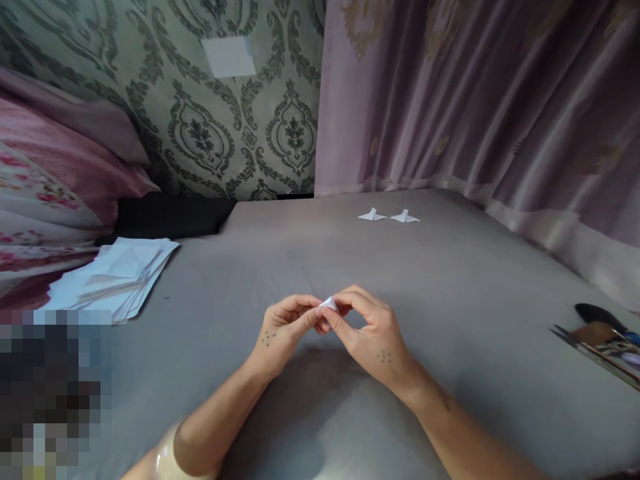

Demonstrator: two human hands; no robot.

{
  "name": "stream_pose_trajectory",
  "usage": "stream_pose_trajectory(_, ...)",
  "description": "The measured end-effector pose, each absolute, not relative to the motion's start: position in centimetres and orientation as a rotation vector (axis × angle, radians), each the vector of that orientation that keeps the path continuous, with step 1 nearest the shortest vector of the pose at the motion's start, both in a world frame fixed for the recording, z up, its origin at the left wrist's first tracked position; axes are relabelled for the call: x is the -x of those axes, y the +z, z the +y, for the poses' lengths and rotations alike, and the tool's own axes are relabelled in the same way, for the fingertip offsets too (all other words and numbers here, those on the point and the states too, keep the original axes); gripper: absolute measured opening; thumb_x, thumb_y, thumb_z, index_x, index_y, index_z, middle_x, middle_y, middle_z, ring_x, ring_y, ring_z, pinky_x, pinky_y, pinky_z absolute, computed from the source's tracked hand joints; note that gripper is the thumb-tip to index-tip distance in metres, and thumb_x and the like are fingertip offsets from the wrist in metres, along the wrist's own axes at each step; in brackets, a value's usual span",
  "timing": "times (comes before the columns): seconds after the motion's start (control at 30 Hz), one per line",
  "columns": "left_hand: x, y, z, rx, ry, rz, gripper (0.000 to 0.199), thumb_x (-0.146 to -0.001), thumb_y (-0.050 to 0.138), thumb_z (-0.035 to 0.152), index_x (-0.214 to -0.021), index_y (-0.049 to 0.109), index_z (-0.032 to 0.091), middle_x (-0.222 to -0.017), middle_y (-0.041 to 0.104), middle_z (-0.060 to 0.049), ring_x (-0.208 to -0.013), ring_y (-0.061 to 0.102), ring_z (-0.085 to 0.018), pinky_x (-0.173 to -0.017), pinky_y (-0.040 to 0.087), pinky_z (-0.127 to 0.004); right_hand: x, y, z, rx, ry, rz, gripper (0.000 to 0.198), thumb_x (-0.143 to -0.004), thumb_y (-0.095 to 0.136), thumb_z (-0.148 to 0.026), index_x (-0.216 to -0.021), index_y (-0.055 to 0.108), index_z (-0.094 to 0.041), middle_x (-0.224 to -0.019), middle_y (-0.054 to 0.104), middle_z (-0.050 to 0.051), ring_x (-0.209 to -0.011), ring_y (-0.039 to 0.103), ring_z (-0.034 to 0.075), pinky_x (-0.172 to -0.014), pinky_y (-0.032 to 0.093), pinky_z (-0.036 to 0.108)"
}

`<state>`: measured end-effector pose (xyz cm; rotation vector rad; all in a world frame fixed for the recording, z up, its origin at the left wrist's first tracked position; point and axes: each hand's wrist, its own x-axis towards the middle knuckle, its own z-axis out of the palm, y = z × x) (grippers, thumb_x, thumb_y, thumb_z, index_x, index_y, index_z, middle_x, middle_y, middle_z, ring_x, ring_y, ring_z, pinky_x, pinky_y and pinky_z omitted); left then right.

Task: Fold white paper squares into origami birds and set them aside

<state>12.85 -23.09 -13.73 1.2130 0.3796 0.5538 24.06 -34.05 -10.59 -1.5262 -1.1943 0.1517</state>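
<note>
Pinching a small folded piece of white paper (329, 304) between both sets of fingertips, the left hand (285, 327) and right hand (367, 330) meet at scene centre, just above the grey sheet (450, 300). Both hands are closed on the paper, thumbs and forefingers pressed together from opposite sides; only a small white corner shows between them, so its exact fold stage cannot be read.

Progress, as judged: two finished folded paper figures (389, 215) sit side by side at the far end of the sheet, well apart from the hands. A stack of flat white sheets (113, 273) lies at the left, near the floral pillows (45, 193). So two pieces look done, one is in hand at a small, tight stage, and plenty of stock remains.

Pose: both forearms come in from the near edge and converge, wrists slightly raised, backs of the hands facing the camera. A pale bangle (167, 460) sits on the left forearm. Dark tools (600, 333) lie at the right edge, untouched.
</note>
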Motion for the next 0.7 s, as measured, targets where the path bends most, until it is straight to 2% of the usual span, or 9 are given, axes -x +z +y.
stream_pose_trajectory(0.13,-12.9,-14.0,-23.2,-1.18,0.539,0.402,0.01,-0.079,0.071,0.025,-0.084,0.068,0.018,-0.073,0.069,-0.002,-0.068,0.064,-0.014,-0.072,0.052,-0.029,-23.9,-10.6,-34.1,1.483,0.112,-1.178,0.004,-0.085,0.061,-0.021,-0.085,0.065,-0.021,-0.078,0.063,0.001,-0.072,0.059,0.013,-0.069,0.051,0.028)
stream_pose_trajectory(0.33,-13.1,-13.8,-23.3,-1.217,0.517,0.433,0.017,-0.076,0.073,0.03,-0.088,0.071,0.018,-0.077,0.072,-0.003,-0.071,0.065,-0.016,-0.073,0.053,-0.03,-23.8,-10.9,-34.0,1.468,0.114,-1.155,0.008,-0.085,0.059,-0.019,-0.083,0.066,-0.022,-0.077,0.063,0.002,-0.073,0.06,0.015,-0.071,0.052,0.029)
stream_pose_trajectory(0.43,-13.4,-13.7,-23.2,-1.303,0.472,0.48,0.019,-0.075,0.074,0.033,-0.083,0.074,0.016,-0.065,0.069,-0.003,-0.063,0.062,-0.014,-0.067,0.051,-0.028,-24.2,-11.6,-33.6,1.481,0.191,-1.082,0.009,-0.082,0.061,-0.023,-0.075,0.066,-0.021,-0.074,0.063,0.002,-0.071,0.059,0.014,-0.07,0.05,0.029)
stream_pose_trajectory(0.53,-13.7,-14.1,-23.0,-1.319,0.462,0.584,0.023,-0.073,0.074,0.037,-0.079,0.074,0.014,-0.044,0.054,0.003,-0.043,0.046,-0.008,-0.049,0.038,-0.021,-25.1,-12.8,-33.0,1.524,0.446,-0.886,0.02,-0.08,0.064,-0.036,-0.072,0.068,-0.019,-0.071,0.064,0.002,-0.067,0.058,0.014,-0.066,0.048,0.028)
stream_pose_trajectory(0.6,-13.9,-14.4,-22.7,-1.271,0.5,0.657,0.026,-0.071,0.075,0.038,-0.076,0.074,0.013,-0.037,0.042,0.007,-0.038,0.032,-0.004,-0.043,0.026,-0.02,-25.7,-13.5,-32.5,1.486,0.698,-0.699,0.036,-0.083,0.056,-0.05,-0.078,0.07,-0.017,-0.07,0.066,0.004,-0.066,0.059,0.015,-0.065,0.048,0.028)
stream_pose_trajectory(0.63,-14.0,-14.6,-22.6,-1.244,0.519,0.677,0.027,-0.07,0.075,0.038,-0.076,0.073,0.012,-0.036,0.04,0.007,-0.037,0.03,-0.004,-0.042,0.023,-0.02,-25.9,-13.8,-32.3,1.454,0.762,-0.629,0.042,-0.082,0.054,-0.054,-0.081,0.071,-0.015,-0.072,0.068,0.006,-0.066,0.06,0.015,-0.065,0.048,0.029)
stream_pose_trajectory(0.7,-14.1,-14.8,-22.4,-1.212,0.537,0.675,0.028,-0.069,0.076,0.038,-0.076,0.072,0.011,-0.036,0.04,0.007,-0.037,0.03,-0.004,-0.042,0.022,-0.021,-26.1,-14.2,-32.2,1.441,0.742,-0.575,0.042,-0.077,0.06,-0.055,-0.083,0.071,-0.014,-0.074,0.068,0.006,-0.065,0.06,0.014,-0.065,0.047,0.028)
